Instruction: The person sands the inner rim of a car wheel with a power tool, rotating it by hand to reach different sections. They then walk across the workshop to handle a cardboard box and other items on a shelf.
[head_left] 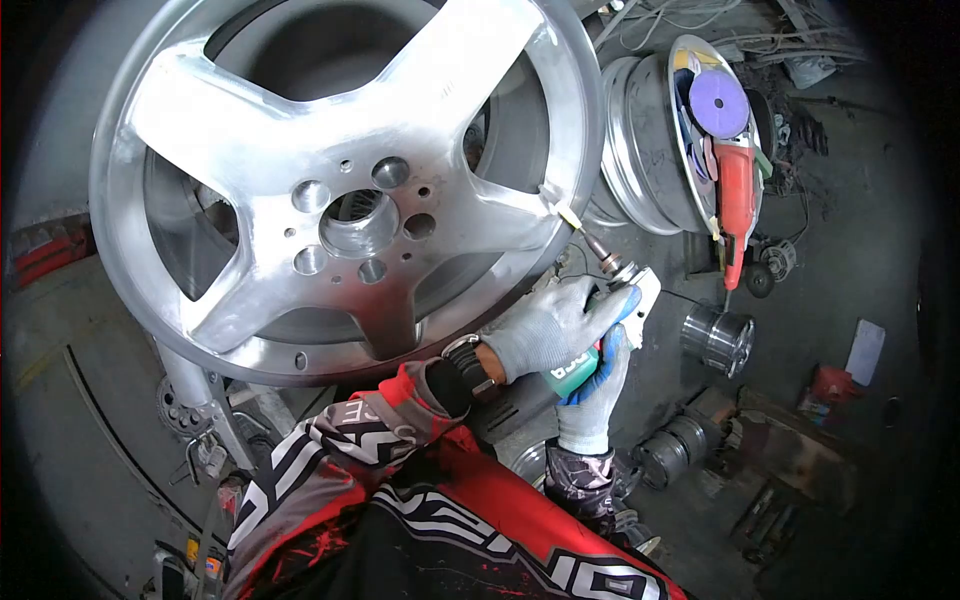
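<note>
A large bare-metal alloy wheel [330,235] with wide spokes fills the upper left of the view, its face toward me. Both my gloved hands are wrapped round a green and white die grinder [574,374]. My left hand [545,325], with a black watch at the wrist, grips it from above near the head. Below it, my right hand [600,390] closes on the body from the right. The grinder's pale pointed bit [568,214] is right at the outer end of a spoke, by the rim.
Right of the wheel, another wheel rim [650,150] holds a red angle polisher [736,190] and a purple disc [719,103]. Metal cylindrical parts [718,340] and a red container [832,384] are on the floor. A metal stand [190,385] shows below the wheel.
</note>
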